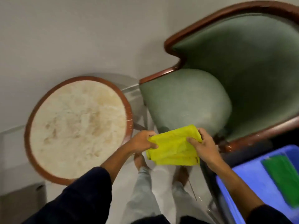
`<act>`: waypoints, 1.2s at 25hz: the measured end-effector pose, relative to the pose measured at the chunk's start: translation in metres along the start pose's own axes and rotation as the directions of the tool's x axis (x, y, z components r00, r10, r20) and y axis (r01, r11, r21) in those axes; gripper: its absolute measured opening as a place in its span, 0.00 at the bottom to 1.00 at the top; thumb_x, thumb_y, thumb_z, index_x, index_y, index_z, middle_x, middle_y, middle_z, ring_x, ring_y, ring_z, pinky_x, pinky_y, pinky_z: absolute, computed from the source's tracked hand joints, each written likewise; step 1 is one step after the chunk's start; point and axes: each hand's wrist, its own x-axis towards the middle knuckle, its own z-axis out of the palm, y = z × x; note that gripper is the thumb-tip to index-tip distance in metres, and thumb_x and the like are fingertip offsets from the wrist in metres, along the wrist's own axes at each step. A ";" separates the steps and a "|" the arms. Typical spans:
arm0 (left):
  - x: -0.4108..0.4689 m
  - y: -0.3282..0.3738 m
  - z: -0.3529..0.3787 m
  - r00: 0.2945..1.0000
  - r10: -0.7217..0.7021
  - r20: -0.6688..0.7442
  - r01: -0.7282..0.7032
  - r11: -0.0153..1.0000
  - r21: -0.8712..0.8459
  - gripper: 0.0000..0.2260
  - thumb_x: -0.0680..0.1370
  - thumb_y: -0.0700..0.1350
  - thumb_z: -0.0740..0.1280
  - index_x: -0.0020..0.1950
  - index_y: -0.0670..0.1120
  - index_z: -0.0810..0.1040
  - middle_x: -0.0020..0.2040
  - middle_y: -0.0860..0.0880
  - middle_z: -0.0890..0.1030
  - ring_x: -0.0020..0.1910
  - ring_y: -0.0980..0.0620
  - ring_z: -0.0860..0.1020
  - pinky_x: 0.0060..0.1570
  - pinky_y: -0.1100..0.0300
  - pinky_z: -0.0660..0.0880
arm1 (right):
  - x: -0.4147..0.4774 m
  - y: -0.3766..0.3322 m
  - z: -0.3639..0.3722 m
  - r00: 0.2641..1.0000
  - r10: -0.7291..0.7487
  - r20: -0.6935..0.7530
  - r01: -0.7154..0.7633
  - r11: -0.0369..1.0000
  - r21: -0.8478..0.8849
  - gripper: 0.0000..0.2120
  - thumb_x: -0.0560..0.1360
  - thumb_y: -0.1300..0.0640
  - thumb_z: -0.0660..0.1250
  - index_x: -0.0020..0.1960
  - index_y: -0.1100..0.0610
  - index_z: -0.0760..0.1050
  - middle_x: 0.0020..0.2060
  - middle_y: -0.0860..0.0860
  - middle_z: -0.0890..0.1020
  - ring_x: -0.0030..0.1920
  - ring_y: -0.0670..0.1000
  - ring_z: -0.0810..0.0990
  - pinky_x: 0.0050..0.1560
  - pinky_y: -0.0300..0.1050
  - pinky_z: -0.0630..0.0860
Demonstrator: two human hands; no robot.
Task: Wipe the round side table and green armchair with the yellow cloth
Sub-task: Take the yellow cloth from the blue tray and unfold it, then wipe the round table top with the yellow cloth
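Note:
I hold the yellow cloth (174,146) folded in front of me, above the floor and just before the front edge of the armchair seat. My left hand (142,140) grips its left edge and my right hand (204,143) grips its right edge, thumb on top. The round side table (77,125), with a pale mottled top and a brown wooden rim, stands to the left of my hands. The green armchair (226,81), with a dark wooden frame, fills the upper right. The picture is motion-blurred.
A blue bin (252,180) with a green cloth (284,177) lying on it stands at the lower right, close to my right forearm. My legs and bare feet (140,160) are on the light floor between table and chair. A pale wall runs behind the furniture.

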 end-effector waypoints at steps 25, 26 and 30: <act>0.052 -0.310 -0.141 0.334 -0.038 -0.942 0.402 0.909 0.106 0.22 0.84 0.50 0.47 0.76 0.45 0.63 0.78 0.43 0.65 0.77 0.46 0.63 0.76 0.44 0.58 | 0.170 -0.047 0.407 0.608 -0.500 0.617 0.780 0.233 -0.581 0.32 0.82 0.42 0.49 0.78 0.61 0.51 0.78 0.60 0.58 0.79 0.58 0.54 0.78 0.57 0.53; 0.052 -0.311 -0.142 0.334 -0.079 -0.939 0.383 0.922 0.059 0.23 0.84 0.51 0.45 0.77 0.46 0.62 0.78 0.44 0.64 0.78 0.46 0.61 0.76 0.44 0.56 | 0.136 -0.023 0.392 0.528 -0.458 0.715 0.843 0.180 -0.507 0.31 0.82 0.43 0.46 0.79 0.60 0.50 0.78 0.60 0.57 0.79 0.57 0.52 0.77 0.57 0.53; 0.056 -0.313 -0.137 0.361 -0.023 -0.932 0.543 0.818 0.191 0.24 0.84 0.54 0.47 0.77 0.44 0.62 0.78 0.40 0.63 0.78 0.42 0.61 0.75 0.44 0.58 | 0.129 0.024 0.304 0.595 -0.452 0.664 0.798 0.234 -0.556 0.29 0.82 0.41 0.48 0.78 0.55 0.54 0.77 0.53 0.56 0.79 0.50 0.45 0.76 0.56 0.58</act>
